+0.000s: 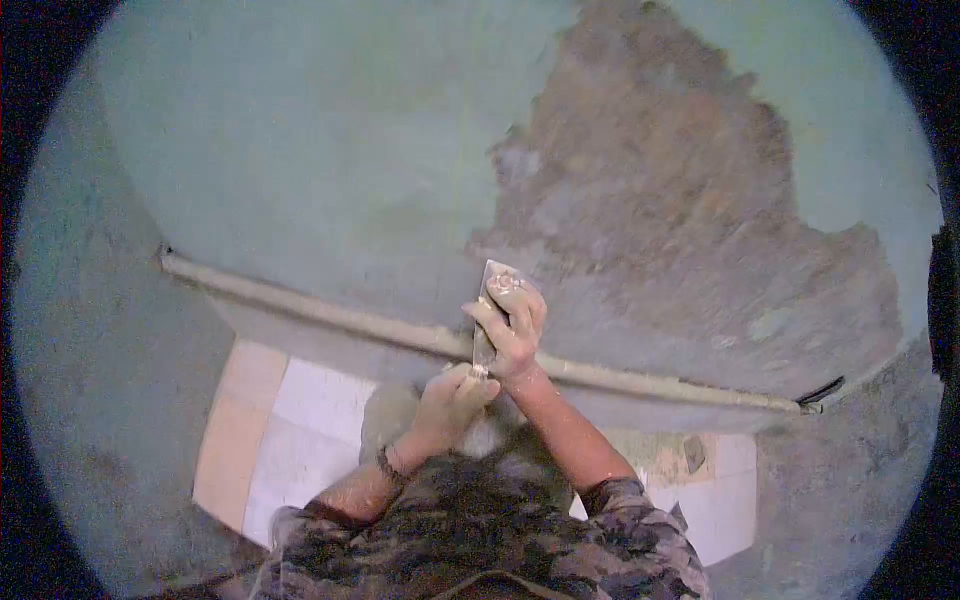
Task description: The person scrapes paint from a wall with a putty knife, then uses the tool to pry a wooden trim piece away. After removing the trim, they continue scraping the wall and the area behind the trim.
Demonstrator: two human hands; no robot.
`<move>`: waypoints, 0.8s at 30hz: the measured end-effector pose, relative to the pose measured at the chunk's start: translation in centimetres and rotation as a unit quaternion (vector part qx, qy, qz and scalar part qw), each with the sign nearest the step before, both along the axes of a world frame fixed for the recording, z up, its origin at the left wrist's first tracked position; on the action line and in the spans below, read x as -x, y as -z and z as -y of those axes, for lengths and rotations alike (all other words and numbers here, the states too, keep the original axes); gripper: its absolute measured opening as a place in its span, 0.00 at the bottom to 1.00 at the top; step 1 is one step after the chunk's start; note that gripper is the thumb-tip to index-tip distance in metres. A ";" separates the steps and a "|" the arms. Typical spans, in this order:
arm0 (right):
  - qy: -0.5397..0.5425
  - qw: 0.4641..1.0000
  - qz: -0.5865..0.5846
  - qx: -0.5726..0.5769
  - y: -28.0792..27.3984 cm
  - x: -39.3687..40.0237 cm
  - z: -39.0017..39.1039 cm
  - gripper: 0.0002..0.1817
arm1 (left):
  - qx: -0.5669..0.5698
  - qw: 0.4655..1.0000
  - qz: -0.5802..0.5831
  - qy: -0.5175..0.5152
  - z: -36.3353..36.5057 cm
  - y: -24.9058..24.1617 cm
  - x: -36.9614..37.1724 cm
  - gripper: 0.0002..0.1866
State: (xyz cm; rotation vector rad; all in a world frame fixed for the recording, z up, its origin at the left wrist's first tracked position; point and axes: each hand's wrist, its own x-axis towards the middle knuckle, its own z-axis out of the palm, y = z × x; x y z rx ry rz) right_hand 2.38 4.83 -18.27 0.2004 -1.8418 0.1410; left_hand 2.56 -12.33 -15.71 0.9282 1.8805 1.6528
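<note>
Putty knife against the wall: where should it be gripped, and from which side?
Probably grip the putty knife by its handle end, from below. Its blade points up against the wall, with the right hand pressing it and the left hand at the lower end.

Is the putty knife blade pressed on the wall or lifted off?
Pressed on: the putty knife blade lies flat against the wall, with right hand fingers pushing on it.

Dim, flat greenish light; soft focus; fisheye bending, black vignetted corners.
</note>
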 end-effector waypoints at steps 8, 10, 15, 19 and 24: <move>0.060 0.990 0.120 -0.031 5.9 -0.3 0.6 0.15 | 0.059 0.985 -0.158 -0.020 0.1 5.8 2.1 0.17; 0.067 0.992 0.097 -0.049 4.7 0.6 1.1 0.17 | 0.176 0.984 0.039 -0.004 0.2 4.2 3.0 0.14; 0.076 0.989 0.101 -0.082 5.7 2.1 1.5 0.16 | 0.082 0.996 0.017 -0.024 0.6 7.6 3.9 0.16; 0.104 0.986 0.077 -0.108 2.4 3.9 2.0 0.16 | 0.058 0.997 0.051 -0.029 0.2 8.5 6.4 0.21; 0.069 0.991 0.073 -0.084 1.5 4.2 2.0 0.14 | 0.127 0.991 0.022 0.031 0.8 7.4 7.1 0.21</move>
